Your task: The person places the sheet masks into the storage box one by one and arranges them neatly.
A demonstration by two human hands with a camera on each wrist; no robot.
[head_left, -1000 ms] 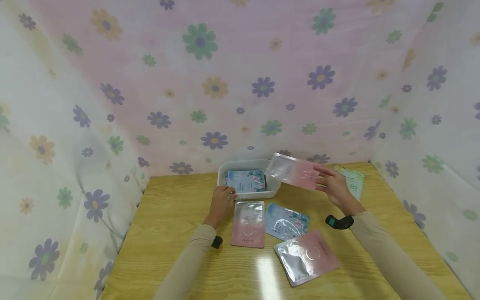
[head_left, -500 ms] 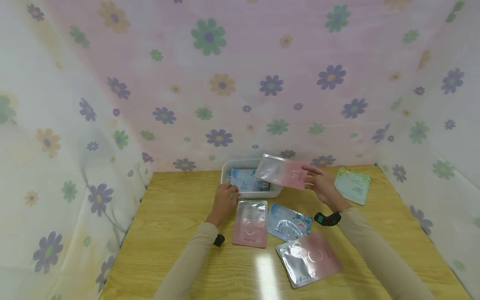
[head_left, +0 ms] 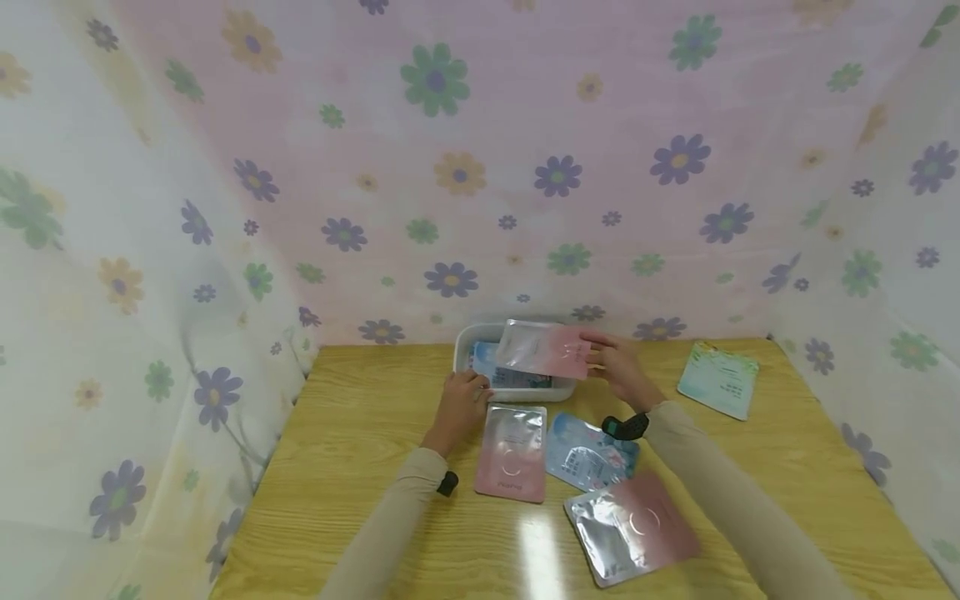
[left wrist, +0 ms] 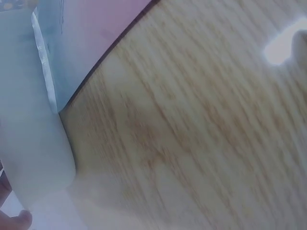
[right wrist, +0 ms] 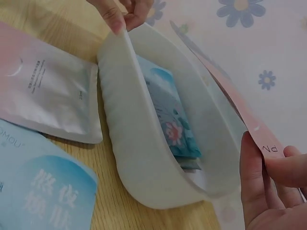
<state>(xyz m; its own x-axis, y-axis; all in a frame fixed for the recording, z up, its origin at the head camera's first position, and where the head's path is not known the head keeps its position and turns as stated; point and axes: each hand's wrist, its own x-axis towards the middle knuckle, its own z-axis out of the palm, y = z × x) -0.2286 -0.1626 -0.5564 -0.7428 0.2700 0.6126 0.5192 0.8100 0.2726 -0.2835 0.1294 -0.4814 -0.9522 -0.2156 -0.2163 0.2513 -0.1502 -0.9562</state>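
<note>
My right hand (head_left: 621,367) pinches one end of a pink-and-silver face mask packet (head_left: 536,346), thumb on one face and fingers on the other. The packet is tilted over a white plastic bin (right wrist: 132,153) at the back of the table. Inside the bin lies a blue face mask packet with a lotus print (right wrist: 173,112), on top of another packet. My left hand (head_left: 459,408) grips the bin's near left rim; in the right wrist view its thumb (right wrist: 114,21) is outside the wall and its fingers are inside. Only fingertips of that hand show in the left wrist view.
On the wooden table (head_left: 360,433) before the bin lie a pink-and-silver packet (head_left: 512,454), a blue packet (head_left: 588,450) and a larger pink-and-silver packet (head_left: 630,529). A green packet (head_left: 718,379) lies at the back right. Flowered cloth (head_left: 495,167) encloses the table.
My right hand has moved left, carrying the pink-and-silver packet from the bin's right side to over its middle. My left hand has stayed on the rim. The head view has shifted slightly.
</note>
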